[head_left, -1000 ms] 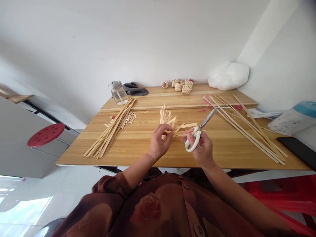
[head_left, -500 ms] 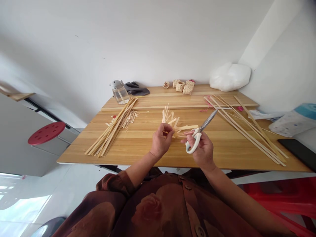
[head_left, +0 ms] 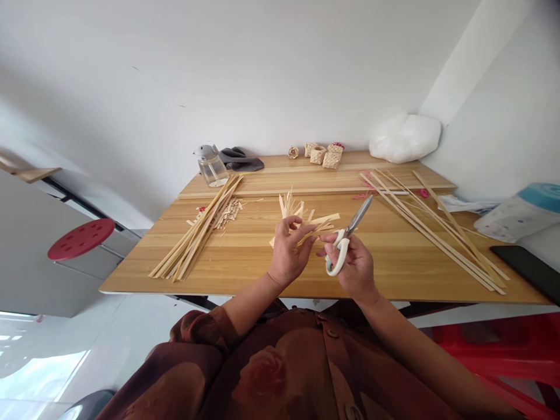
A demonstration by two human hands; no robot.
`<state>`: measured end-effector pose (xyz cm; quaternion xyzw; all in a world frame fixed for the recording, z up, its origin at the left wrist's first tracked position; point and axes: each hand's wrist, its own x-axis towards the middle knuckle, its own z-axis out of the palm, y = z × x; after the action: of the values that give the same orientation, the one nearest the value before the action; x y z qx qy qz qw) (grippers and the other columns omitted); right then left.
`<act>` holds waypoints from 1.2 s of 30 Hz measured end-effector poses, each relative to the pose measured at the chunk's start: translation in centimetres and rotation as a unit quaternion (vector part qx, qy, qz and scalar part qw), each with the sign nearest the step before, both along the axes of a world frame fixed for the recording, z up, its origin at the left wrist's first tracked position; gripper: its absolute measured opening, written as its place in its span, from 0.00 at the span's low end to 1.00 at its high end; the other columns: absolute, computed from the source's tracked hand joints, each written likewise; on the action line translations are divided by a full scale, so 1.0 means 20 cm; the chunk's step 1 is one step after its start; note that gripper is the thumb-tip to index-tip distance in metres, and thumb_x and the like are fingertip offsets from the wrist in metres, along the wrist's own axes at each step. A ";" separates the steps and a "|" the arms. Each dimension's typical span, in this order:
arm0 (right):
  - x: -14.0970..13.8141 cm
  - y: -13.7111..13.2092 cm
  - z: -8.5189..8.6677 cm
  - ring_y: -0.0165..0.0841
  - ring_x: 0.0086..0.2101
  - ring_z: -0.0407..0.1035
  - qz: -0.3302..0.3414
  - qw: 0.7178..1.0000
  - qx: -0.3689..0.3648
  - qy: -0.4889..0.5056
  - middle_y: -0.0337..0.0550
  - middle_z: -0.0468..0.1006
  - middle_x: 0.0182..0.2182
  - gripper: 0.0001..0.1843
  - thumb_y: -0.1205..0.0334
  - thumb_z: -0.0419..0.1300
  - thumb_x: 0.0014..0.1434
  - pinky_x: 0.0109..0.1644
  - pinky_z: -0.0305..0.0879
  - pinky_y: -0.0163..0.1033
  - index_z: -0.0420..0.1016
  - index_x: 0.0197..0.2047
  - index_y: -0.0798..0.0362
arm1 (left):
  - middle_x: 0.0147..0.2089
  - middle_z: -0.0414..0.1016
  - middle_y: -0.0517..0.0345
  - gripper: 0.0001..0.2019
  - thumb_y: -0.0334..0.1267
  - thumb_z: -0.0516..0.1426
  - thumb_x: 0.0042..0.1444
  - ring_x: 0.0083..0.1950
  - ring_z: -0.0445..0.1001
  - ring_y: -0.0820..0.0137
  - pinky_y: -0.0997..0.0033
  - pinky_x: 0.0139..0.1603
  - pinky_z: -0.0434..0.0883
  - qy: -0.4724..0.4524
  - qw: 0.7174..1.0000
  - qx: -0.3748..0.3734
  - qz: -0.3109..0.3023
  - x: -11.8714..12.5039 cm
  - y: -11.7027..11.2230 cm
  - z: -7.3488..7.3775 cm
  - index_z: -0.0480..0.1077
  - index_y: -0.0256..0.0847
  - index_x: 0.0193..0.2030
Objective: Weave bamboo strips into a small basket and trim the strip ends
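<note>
My right hand (head_left: pixel 356 271) is closed around the white-handled scissors (head_left: pixel 336 262), whose metal blades point up and to the right. To its left, my left hand (head_left: pixel 289 251) has its fingers bent around a partly woven piece of pale wooden strips (head_left: pixel 286 204). The loose strip ends fan out beyond the fingers, upward and to the right. Most of the woven part is hidden behind my left hand. The fingertips of both hands are close together, near the strip ends.
Long strips lie in a bundle (head_left: pixel 196 233) on the left and loosely (head_left: pixel 429 233) on the right. Offcuts (head_left: pixel 230 213) lie beside the left bundle. At the back are a water jug (head_left: pixel 213 166), dark cloth (head_left: pixel 240 159), small woven baskets (head_left: pixel 333 156) and a white bag (head_left: pixel 405 138). A phone (head_left: pixel 527 269) lies far right.
The woven piece has shifted left and turned, and my left hand has moved slightly right with its fingers more extended. My right hand and the scissors have moved a little left.
</note>
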<state>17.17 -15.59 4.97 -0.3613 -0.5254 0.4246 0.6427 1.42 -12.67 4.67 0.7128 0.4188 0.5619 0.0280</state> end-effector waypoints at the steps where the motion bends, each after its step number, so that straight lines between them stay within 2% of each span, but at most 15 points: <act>1: 0.00 0.00 -0.01 0.33 0.35 0.80 0.006 1.000 0.003 -0.002 0.44 0.83 0.43 0.13 0.52 0.71 0.60 0.35 0.78 0.38 0.78 0.43 0.49 | 0.51 0.70 0.49 0.08 0.37 0.62 0.64 0.50 0.71 0.65 0.60 0.52 0.75 0.007 1.000 0.008 0.011 0.00 0.00 0.01 0.81 0.46 0.48; 4: 0.01 -0.01 -0.04 0.32 0.33 0.78 0.012 1.000 0.000 -0.023 0.42 0.81 0.41 0.13 0.51 0.70 0.61 0.36 0.77 0.38 0.77 0.44 0.49 | 0.44 0.70 0.51 0.06 0.38 0.62 0.64 0.45 0.71 0.67 0.66 0.44 0.75 -0.026 0.999 -0.021 0.001 0.01 -0.01 0.04 0.81 0.45 0.43; 7: 0.03 -0.02 -0.08 0.30 0.28 0.72 0.006 0.997 -0.016 -0.069 0.38 0.77 0.32 0.14 0.50 0.70 0.61 0.30 0.71 0.37 0.77 0.44 0.49 | 0.43 0.74 0.50 0.06 0.38 0.61 0.64 0.43 0.75 0.70 0.74 0.35 0.74 -0.087 0.992 -0.078 -0.054 0.02 -0.01 0.08 0.80 0.42 0.42; 10: 0.06 -0.02 -0.10 0.30 0.25 0.66 0.019 0.993 -0.031 -0.115 0.34 0.72 0.26 0.15 0.49 0.69 0.61 0.29 0.66 0.37 0.76 0.43 0.50 | 0.42 0.79 0.51 0.07 0.38 0.60 0.64 0.42 0.77 0.70 0.76 0.35 0.74 -0.143 0.974 -0.147 -0.097 0.03 -0.02 0.12 0.80 0.41 0.41; 14: 0.06 -0.02 -0.11 0.30 0.26 0.64 0.047 0.991 -0.032 -0.122 0.33 0.69 0.26 0.15 0.47 0.66 0.63 0.31 0.65 0.37 0.73 0.43 0.50 | 0.42 0.82 0.53 0.08 0.40 0.60 0.63 0.40 0.77 0.72 0.75 0.36 0.74 -0.194 0.940 -0.240 -0.141 0.06 -0.01 0.15 0.79 0.40 0.42; 17: 0.06 -0.01 -0.10 0.30 0.26 0.64 0.060 0.990 -0.029 -0.122 0.33 0.68 0.26 0.14 0.48 0.65 0.64 0.32 0.64 0.37 0.72 0.42 0.49 | 0.44 0.82 0.52 0.09 0.40 0.63 0.60 0.41 0.78 0.71 0.75 0.36 0.74 -0.222 0.928 -0.251 -0.162 0.08 0.00 0.16 0.78 0.40 0.44; 21: 0.07 -0.01 -0.10 0.30 0.26 0.63 0.064 0.987 -0.024 -0.148 0.33 0.68 0.27 0.13 0.50 0.66 0.63 0.31 0.63 0.36 0.72 0.42 0.49 | 0.39 0.82 0.54 0.10 0.44 0.65 0.58 0.37 0.76 0.72 0.75 0.36 0.73 -0.249 0.920 -0.258 -0.157 0.08 0.01 0.17 0.80 0.39 0.40; 28: 0.08 -0.02 -0.09 0.31 0.28 0.64 0.047 0.981 -0.010 -0.189 0.36 0.70 0.28 0.13 0.49 0.65 0.63 0.33 0.63 0.37 0.73 0.43 0.50 | 0.32 0.79 0.58 0.13 0.47 0.67 0.55 0.32 0.71 0.76 0.74 0.34 0.70 -0.292 0.899 -0.285 -0.158 0.07 0.02 0.19 0.81 0.40 0.41; 36: 0.04 0.00 -0.11 0.30 0.28 0.62 0.026 0.980 -0.034 -0.195 0.35 0.69 0.29 0.12 0.51 0.65 0.62 0.33 0.62 0.36 0.70 0.39 0.49 | 0.30 0.77 0.59 0.16 0.48 0.68 0.52 0.31 0.72 0.75 0.76 0.30 0.70 -0.327 0.874 -0.324 -0.153 0.09 0.00 0.20 0.82 0.39 0.42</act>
<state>17.93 -15.55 2.70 -0.4451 -0.6350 0.3804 0.5040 3.27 -12.57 8.73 0.4942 0.4301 0.5845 0.4786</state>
